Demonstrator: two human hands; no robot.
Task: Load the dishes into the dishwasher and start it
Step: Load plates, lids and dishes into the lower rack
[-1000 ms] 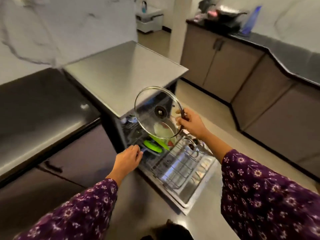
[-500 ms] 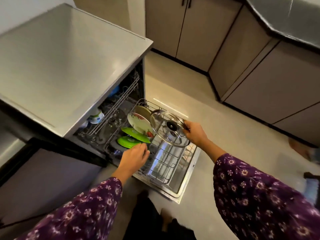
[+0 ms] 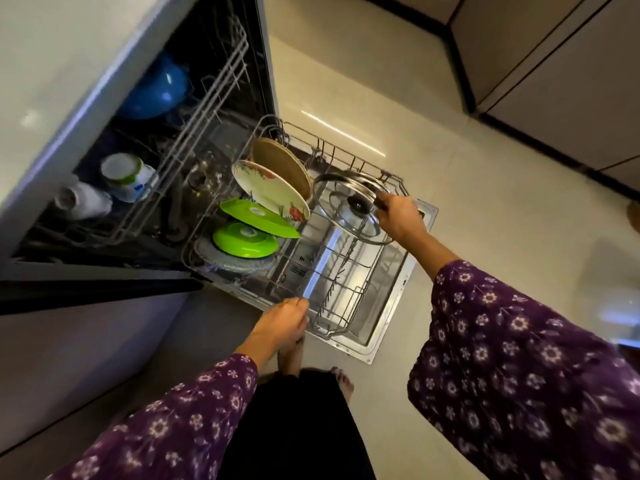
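Glass lid [image 3: 349, 211], one, over lower rack [image 3: 360, 291], at 9 o'clock of right hand [image 3: 398, 216], whose fingers pinch its rim. Left hand [image 3: 284, 320] at rack's 7 o'clock corner, grasp unclear. Green plates [image 3: 258, 216], two; floral plate [image 3: 270, 188], one; tan plate [image 3: 280, 161], one.
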